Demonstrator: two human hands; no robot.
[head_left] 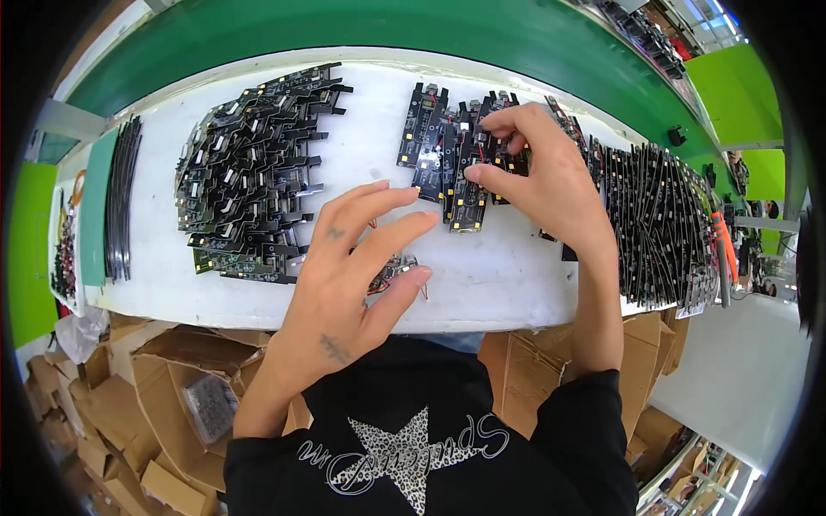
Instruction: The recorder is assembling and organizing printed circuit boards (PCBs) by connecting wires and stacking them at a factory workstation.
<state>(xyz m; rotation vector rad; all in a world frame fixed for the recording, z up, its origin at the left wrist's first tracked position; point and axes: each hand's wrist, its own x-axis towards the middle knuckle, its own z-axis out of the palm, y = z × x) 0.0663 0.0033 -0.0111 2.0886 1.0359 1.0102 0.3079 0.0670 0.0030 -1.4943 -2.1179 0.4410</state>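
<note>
Hands, two. Left hand (428,249): one, spread wide, thumb well apart from the fingers, over one small cluster of wired parts (397,270) on the white surface (508,279). Right hand (479,148): one, thumb and forefinger curved with a narrow gap, over the small group of circuit boards (467,211); whether it grips one cannot be told.

Circuit boards, three lots: the small group at the far middle of the surface (several, overlapping, too tangled to count exactly); one left heap (249,176), layered, beyond counting; one right stack (658,228), closely packed, likewise.

Black strips (123,202): one bundle, near the left end.

Containers: one white tray (80,297) at the left end, holding small red and dark parts (64,258); one open carton (159,383) below at left, containing clear plastic packaging (209,408); one further carton (538,365) below at right, contents unclear.
</note>
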